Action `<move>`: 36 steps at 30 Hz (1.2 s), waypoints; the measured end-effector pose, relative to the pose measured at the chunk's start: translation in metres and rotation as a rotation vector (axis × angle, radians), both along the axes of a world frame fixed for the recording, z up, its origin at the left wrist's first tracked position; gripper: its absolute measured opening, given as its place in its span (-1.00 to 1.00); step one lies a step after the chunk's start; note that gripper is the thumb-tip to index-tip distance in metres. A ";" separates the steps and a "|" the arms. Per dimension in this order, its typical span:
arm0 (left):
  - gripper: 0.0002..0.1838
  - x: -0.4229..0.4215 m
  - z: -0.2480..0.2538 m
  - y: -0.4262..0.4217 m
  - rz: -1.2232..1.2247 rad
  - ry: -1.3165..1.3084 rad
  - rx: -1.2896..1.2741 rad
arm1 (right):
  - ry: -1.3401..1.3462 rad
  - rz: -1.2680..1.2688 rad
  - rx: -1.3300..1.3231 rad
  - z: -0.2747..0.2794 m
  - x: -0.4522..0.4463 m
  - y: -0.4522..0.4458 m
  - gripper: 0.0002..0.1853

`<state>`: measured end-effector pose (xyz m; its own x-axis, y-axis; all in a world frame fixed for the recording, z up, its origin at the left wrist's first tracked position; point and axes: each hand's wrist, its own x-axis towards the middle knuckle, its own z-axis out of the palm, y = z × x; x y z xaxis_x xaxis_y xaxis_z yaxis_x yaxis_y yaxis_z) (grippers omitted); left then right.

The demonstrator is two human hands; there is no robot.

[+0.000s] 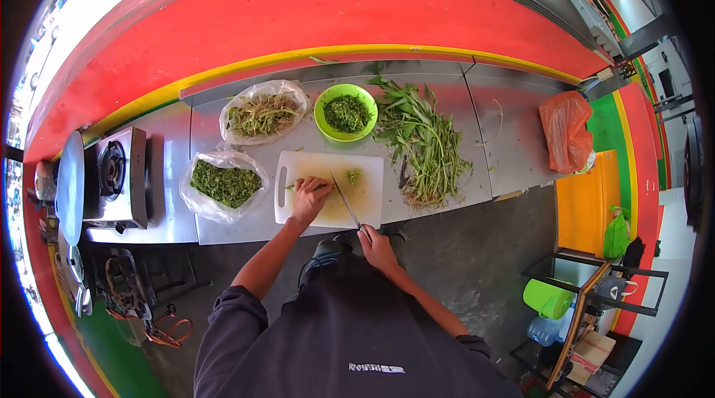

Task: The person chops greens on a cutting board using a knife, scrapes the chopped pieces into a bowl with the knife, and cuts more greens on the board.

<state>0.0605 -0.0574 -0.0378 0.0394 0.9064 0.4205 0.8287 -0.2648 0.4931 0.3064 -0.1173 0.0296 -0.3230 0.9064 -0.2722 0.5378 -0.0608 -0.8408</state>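
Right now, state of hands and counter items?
Board: flat, in use
Left hand: curled, on board
Knife: gripped in right hand
Bowl: uncovered, chopped greens inside
Near bag: open, filled
Far bag: open, filled
Long greens: heaped, unbagged
Orange bag: crumpled, contents unclear
Stove: no pot, flame unclear

Gas stove (136, 191) at L end of bench (514, 126), orange plastic bag (564, 134) at R end. Red wall (335, 3) along far edge. Past R end: grn bag (617, 236), lime bucket (544, 298), blue btl (544, 331), cardbd boxes (593, 349).
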 end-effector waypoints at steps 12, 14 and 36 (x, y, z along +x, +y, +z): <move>-0.87 -0.001 0.007 0.000 -0.019 0.068 0.013 | -0.164 0.013 0.102 -0.017 -0.013 -0.005 -0.63; -0.87 -0.001 0.005 0.000 -0.029 0.070 0.007 | -0.294 0.063 0.068 -0.018 -0.018 -0.003 -0.61; -0.87 -0.002 0.005 -0.003 -0.024 0.022 -0.003 | -0.207 0.061 0.088 -0.027 -0.014 -0.001 -0.60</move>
<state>0.0581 -0.0607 -0.0328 0.0708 0.9065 0.4163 0.8326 -0.2836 0.4758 0.2919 -0.1182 0.0026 -0.3231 0.9103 -0.2587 0.6998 0.0458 -0.7129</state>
